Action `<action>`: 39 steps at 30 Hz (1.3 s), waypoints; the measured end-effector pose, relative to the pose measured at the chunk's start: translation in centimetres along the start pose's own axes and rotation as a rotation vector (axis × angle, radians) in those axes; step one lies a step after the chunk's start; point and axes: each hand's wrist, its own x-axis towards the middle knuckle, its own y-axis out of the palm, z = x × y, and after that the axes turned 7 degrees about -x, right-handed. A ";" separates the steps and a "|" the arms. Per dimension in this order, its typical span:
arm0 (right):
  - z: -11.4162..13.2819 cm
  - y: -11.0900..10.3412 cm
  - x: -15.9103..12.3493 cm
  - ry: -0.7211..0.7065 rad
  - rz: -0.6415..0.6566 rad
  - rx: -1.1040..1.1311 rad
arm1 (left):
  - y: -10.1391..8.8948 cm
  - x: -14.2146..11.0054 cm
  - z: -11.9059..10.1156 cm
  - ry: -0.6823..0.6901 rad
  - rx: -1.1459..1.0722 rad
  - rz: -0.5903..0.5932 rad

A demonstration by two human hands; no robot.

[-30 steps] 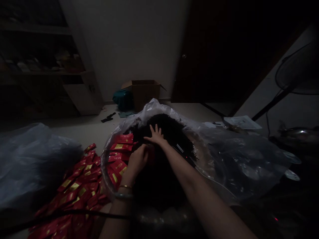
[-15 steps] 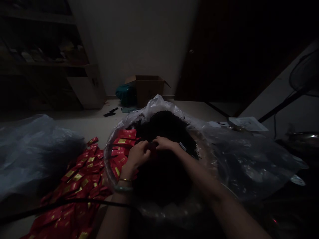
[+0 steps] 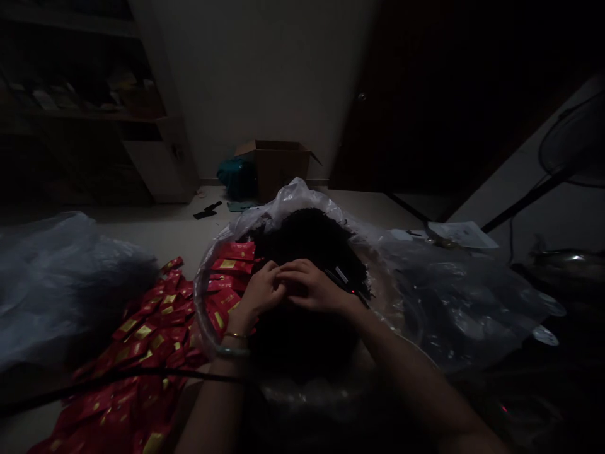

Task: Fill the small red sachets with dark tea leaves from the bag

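Observation:
My left hand [image 3: 261, 291] is closed, thumb pressed to the curled fingers, over a clear-plastic-lined round container [image 3: 200, 309]. My right hand [image 3: 314, 289] meets it, fingers bent over the left fingertips. Whatever lies between the fingers is hidden in the dim light. Beneath both hands spreads a heap of black, shredded-looking loose material [image 3: 307, 233]. Several red packets [image 3: 231, 265] with gold patches lie inside the container, just left of my left hand. A small pale strip [image 3: 341, 274] shows on the black heap, beside my right wrist.
A large pile of red and gold packets [image 3: 142, 334] lies left of the container. Clear plastic bags lie at the far left [image 3: 61, 284] and right [image 3: 463, 309]. A dark cable [image 3: 123, 376] crosses the lower left. Behind stand an open cardboard box [image 3: 281, 170] and a teal bag [image 3: 236, 176].
My right hand has moved left and its fingers have closed in over my left fingertips. The dim red patch seen between the hands is no longer visible. The view has shifted slightly.

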 end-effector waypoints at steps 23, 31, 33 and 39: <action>-0.7 -0.4 1.4 0.413 0.077 0.241 | 2.4 -0.1 -0.4 -0.155 0.084 -0.021; -1.0 1.2 1.7 0.703 -0.002 0.557 | 4.0 -0.2 0.3 -0.120 0.174 -0.178; -0.7 1.0 1.8 0.682 0.036 0.579 | 4.3 -0.2 0.3 -0.124 0.150 -0.189; -0.1 -0.1 1.7 0.656 0.175 0.430 | 4.0 -0.2 -0.4 -0.203 0.122 -0.104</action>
